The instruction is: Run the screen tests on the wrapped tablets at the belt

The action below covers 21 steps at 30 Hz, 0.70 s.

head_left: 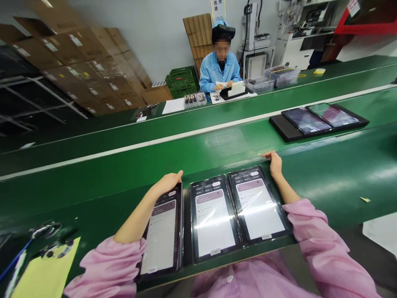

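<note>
Three tablets lie side by side in front of me, their screens lit. My left hand (169,182) is at the far edge of the left tablet (163,236), its forearm crossing over that screen. Its thumb points up and right; the other fingers are hidden. This tablet's side looks thick, perhaps a stack. The middle tablet (215,219) and the right tablet (260,207) lie close together, with glossy film reflecting light. Just beyond the right tablet's far right corner, my right hand (274,163) is open, fingers reaching left, nothing visible in them.
Farther right, two tablets (307,120) rest on a black tray (279,129). A yellow sheet (43,273) and a blue pen (15,260) lie at near left. Across the green bench (214,142), a co-worker (220,70) handles something near plastic trays (282,76).
</note>
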Tool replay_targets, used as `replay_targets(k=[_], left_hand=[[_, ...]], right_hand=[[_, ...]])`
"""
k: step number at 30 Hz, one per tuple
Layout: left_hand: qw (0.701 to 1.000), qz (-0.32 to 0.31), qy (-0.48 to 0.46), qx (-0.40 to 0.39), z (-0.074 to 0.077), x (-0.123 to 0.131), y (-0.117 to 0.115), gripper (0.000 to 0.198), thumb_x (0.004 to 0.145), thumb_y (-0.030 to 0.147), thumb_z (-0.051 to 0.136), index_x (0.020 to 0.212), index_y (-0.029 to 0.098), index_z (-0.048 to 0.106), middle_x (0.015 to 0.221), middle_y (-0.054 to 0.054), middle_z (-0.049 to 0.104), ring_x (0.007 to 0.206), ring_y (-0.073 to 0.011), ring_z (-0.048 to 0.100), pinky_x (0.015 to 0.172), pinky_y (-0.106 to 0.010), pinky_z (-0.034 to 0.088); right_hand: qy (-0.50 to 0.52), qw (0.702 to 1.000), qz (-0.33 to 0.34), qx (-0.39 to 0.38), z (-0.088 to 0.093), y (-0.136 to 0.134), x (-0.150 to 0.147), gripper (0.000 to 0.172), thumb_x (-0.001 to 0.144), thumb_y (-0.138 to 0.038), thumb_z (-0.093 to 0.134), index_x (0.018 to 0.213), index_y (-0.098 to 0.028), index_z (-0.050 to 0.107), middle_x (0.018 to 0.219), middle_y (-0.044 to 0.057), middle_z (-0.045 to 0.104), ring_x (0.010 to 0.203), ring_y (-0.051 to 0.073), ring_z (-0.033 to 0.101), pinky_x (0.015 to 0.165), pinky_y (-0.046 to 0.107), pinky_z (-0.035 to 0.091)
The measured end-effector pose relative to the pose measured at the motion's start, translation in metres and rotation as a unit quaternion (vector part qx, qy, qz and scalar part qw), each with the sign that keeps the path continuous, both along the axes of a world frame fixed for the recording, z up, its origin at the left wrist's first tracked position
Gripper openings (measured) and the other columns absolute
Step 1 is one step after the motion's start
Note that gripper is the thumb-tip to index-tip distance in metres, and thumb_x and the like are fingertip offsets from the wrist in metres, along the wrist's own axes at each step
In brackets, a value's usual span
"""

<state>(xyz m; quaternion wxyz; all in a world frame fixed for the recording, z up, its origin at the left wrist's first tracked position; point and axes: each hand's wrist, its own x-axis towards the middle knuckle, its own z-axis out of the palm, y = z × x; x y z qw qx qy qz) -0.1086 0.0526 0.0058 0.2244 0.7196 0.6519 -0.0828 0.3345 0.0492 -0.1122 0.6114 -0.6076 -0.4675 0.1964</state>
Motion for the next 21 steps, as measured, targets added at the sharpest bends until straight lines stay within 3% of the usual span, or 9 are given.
replay_targets(k=[3, 6, 10, 13, 15, 18, 21], left_hand=[[1.0, -0.003, 0.024, 0.002, -0.006, 0.019, 0.0, 0.07, 0.088, 0.062, 0.014, 0.065, 0.019, 0.065, 0.082, -0.019, 0.074, 0.09, -0.0345, 0.071, 0.085, -0.042, 0.052], [0.999, -0.043, 0.013, 0.002, -0.013, 0.057, -0.004, 0.068, 0.091, 0.057, 0.019, 0.076, 0.015, 0.07, 0.093, -0.022, 0.075, 0.099, -0.0357, 0.07, 0.09, -0.042, 0.05], [0.99, -0.132, -0.056, -0.003, -0.017, 0.115, -0.012, 0.061, 0.094, 0.054, 0.025, 0.111, 0.016, 0.07, 0.125, -0.015, 0.069, 0.118, -0.028, 0.063, 0.1, -0.034, 0.045], [0.984, -0.159, -0.083, -0.005, -0.014, 0.14, -0.016, 0.06, 0.092, 0.053, 0.035, 0.132, 0.013, 0.059, 0.134, -0.016, 0.064, 0.125, -0.0286, 0.059, 0.104, -0.034, 0.043], [0.982, -0.164, -0.093, -0.007, -0.009, 0.143, -0.017, 0.065, 0.092, 0.053, 0.035, 0.139, 0.011, 0.052, 0.135, -0.017, 0.063, 0.125, -0.029, 0.059, 0.104, -0.036, 0.044], [0.978, -0.157, -0.138, 0.001, 0.002, 0.133, -0.018, 0.067, 0.096, 0.055, 0.021, 0.147, 0.017, 0.043, 0.146, -0.011, 0.056, 0.132, -0.0259, 0.053, 0.109, -0.037, 0.041], [0.971, -0.14, -0.196, 0.008, 0.007, 0.118, -0.018, 0.071, 0.097, 0.06, 0.008, 0.143, 0.022, 0.049, 0.148, -0.006, 0.054, 0.134, -0.0256, 0.05, 0.114, -0.04, 0.036]], right_hand=[[0.001, 1.0, 0.012, -0.004, 0.001, 0.001, -0.005, 0.066, 0.092, -0.07, 0.027, 0.069, -0.021, 0.065, 0.08, 0.009, 0.068, 0.077, 0.022, 0.059, 0.078, 0.037, 0.047], [0.003, 0.999, 0.039, -0.006, 0.003, 0.0, -0.012, 0.066, 0.091, -0.07, 0.028, 0.069, -0.021, 0.066, 0.08, 0.009, 0.069, 0.078, 0.023, 0.06, 0.079, 0.038, 0.048], [0.002, 0.997, 0.081, -0.018, 0.007, -0.003, -0.017, 0.066, 0.089, -0.073, 0.028, 0.071, -0.022, 0.066, 0.079, 0.008, 0.069, 0.076, 0.023, 0.062, 0.075, 0.037, 0.051], [-0.003, 0.994, 0.101, -0.035, 0.009, -0.003, -0.017, 0.068, 0.089, -0.074, 0.026, 0.073, -0.021, 0.066, 0.08, 0.009, 0.069, 0.077, 0.023, 0.063, 0.075, 0.037, 0.052], [-0.007, 0.993, 0.108, -0.051, 0.009, -0.003, -0.014, 0.069, 0.089, -0.074, 0.025, 0.075, -0.021, 0.067, 0.081, 0.009, 0.069, 0.079, 0.023, 0.063, 0.076, 0.036, 0.051], [-0.019, 0.989, 0.116, -0.09, 0.009, -0.003, -0.01, 0.067, 0.09, -0.073, 0.027, 0.073, -0.021, 0.066, 0.074, 0.007, 0.066, 0.074, 0.023, 0.061, 0.074, 0.036, 0.049], [-0.035, 0.98, 0.141, -0.135, 0.01, -0.005, -0.009, 0.059, 0.09, -0.068, 0.037, 0.066, -0.021, 0.066, 0.064, 0.005, 0.063, 0.07, 0.024, 0.06, 0.074, 0.035, 0.046]])
